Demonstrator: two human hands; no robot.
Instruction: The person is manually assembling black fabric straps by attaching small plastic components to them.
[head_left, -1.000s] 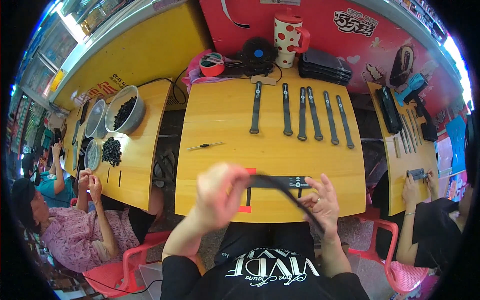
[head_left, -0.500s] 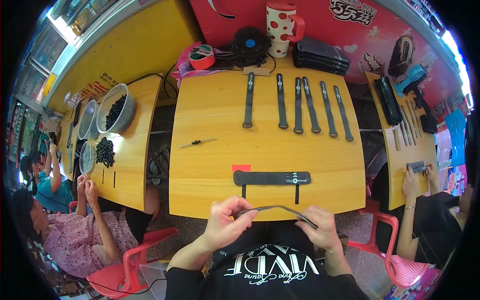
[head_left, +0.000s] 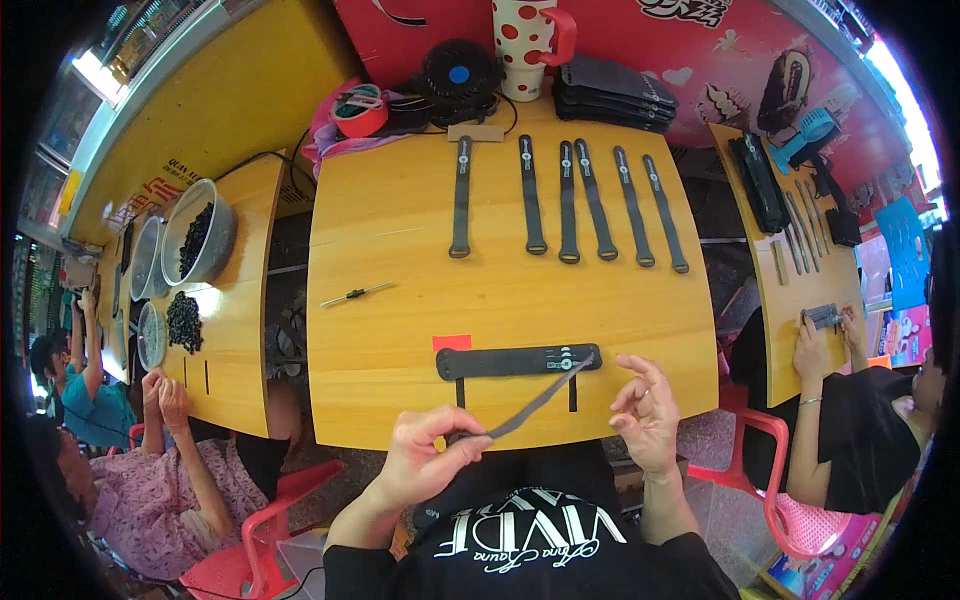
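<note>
A dark grey strap [head_left: 540, 401] is pinched by one end in my left hand [head_left: 428, 455], at the table's near edge. Its other end points up to the right, over a wider black strap [head_left: 505, 362] with rounded ends and white print that lies flat. My right hand [head_left: 648, 415] is apart from the strap, fingers spread and holding nothing. Two narrow black strips [head_left: 573, 393] stick out toward me from under the wide strap. A red rectangle [head_left: 452, 342] lies at its upper left corner.
Several grey straps with end loops [head_left: 568, 205] lie in a row at the back. A thin pen-like tool [head_left: 355, 294] rests left. Behind stand a fan [head_left: 458, 76], a dotted tumbler [head_left: 521, 50] and stacked black pieces [head_left: 615, 92]. People work at side tables with bowls [head_left: 200, 235].
My right hand has let go of the strap, and its fingers have opened. The strap's free end has swung up over the wide strap, while my left hand keeps hold. The whole view has shifted slightly.
</note>
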